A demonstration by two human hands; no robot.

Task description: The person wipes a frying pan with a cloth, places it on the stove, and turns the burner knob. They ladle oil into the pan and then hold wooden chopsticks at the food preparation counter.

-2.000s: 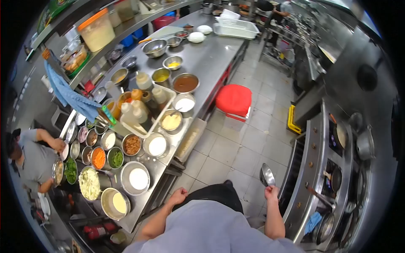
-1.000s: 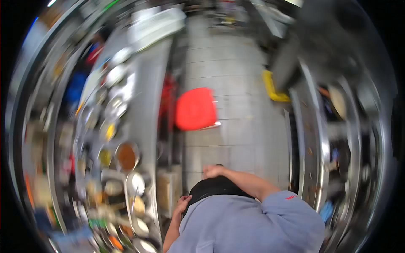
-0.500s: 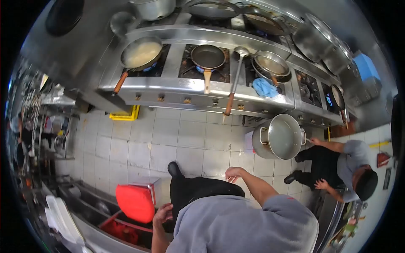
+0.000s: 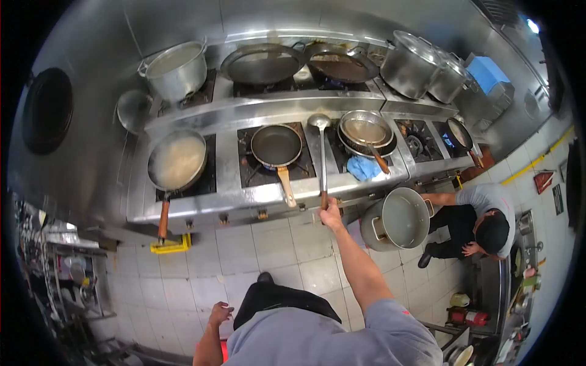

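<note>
A long ladle [image 4: 322, 152] with a round metal bowl and a wooden handle end lies across the front of the stove. My right hand [image 4: 331, 215] is closed round that wooden end. Left of the ladle sits a dark frying pan [image 4: 276, 146] with a pale handle. To its right, a round strainer-like pan [image 4: 366, 128] rests on a wok, and a blue cloth [image 4: 364, 168] lies in front. My left hand [image 4: 220, 313] hangs low beside my leg, holding nothing, its fingers loosely apart.
A steaming wok [image 4: 178, 161] stands at the stove's left. Large pots [image 4: 410, 64] and wide pans [image 4: 262, 64] line the back shelf. At right, a person [image 4: 485, 210] crouches with a hand at a big pot [image 4: 400, 218]. A yellow crate [image 4: 171, 244] is under the stove.
My right hand has reached forward from beside my body and taken hold of the ladle's handle. My view has tilted up and moved closer to the stove.
</note>
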